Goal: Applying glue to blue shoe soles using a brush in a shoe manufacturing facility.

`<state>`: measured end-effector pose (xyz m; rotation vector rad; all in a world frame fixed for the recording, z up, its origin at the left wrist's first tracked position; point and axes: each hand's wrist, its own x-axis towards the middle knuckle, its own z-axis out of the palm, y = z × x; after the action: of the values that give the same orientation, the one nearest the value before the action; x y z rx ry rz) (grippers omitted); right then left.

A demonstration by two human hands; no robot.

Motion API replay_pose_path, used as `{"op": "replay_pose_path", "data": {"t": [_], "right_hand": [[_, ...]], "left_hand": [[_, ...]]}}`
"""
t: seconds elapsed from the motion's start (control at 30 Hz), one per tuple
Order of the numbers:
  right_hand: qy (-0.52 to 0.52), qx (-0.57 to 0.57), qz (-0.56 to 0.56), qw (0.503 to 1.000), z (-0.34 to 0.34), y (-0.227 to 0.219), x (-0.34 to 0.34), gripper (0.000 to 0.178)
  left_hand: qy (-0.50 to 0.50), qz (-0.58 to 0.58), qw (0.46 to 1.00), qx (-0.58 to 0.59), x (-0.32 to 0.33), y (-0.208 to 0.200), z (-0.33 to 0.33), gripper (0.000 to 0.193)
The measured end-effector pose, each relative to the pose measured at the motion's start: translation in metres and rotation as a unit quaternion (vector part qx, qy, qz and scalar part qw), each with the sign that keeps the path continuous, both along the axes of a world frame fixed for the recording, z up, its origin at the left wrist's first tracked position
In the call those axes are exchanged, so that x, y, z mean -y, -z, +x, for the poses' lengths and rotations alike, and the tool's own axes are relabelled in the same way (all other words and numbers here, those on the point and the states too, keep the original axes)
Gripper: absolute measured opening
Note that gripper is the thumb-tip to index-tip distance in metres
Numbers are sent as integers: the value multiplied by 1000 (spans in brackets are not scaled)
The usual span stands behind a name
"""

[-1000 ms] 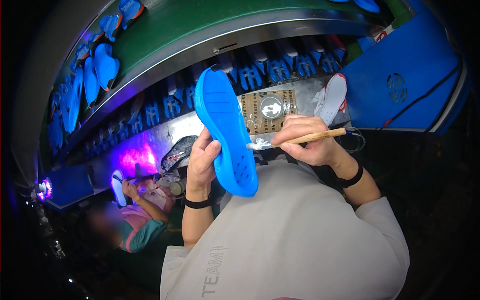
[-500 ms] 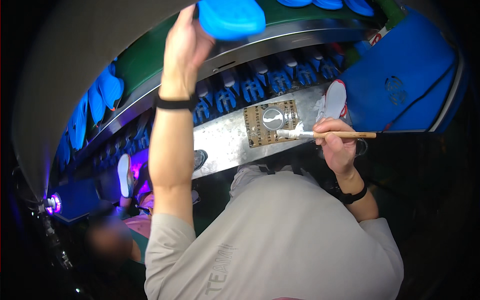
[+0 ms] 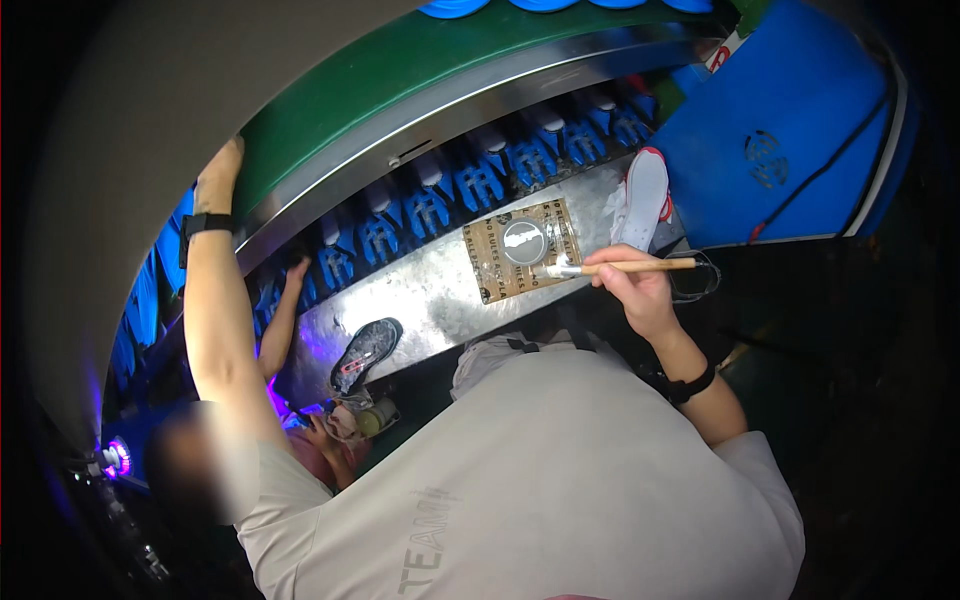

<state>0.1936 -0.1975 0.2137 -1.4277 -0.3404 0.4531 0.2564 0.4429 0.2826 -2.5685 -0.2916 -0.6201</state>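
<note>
My right hand is closed around the wooden handle of a brush. The brush's white-smeared tip is over a printed cardboard sheet, just below a round container of white paste. Far to the left, my left hand reaches to the edge of the green conveyor belt. Its fingers are mostly hidden at the grey hood, so what they hold, if anything, does not show. Blue shoe-shaped pieces are nearest to that hand.
A metal shelf carries the cardboard, a black sole-like piece and a white-and-red shoe. Blue holders line up beneath the belt. A blue machine housing stands right. At left, a co-worker's hand reaches toward the holders.
My left hand has swung from the top middle to the far left; the blue shoe-shaped piece no longer shows in it. The black sole-like piece is uncovered. My right hand keeps the brush.
</note>
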Motion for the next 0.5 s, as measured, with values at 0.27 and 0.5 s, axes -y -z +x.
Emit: {"op": "replay_pose_path", "data": {"t": [0.27, 0.5], "right_hand": [[-28, 146, -223, 963, 39, 83, -41, 16], [-84, 211, -355, 907, 54, 141, -66, 16]], "left_hand": [[153, -310, 938, 10, 200, -57, -127, 20], [-149, -634, 743, 156, 221, -15, -159, 35]]}}
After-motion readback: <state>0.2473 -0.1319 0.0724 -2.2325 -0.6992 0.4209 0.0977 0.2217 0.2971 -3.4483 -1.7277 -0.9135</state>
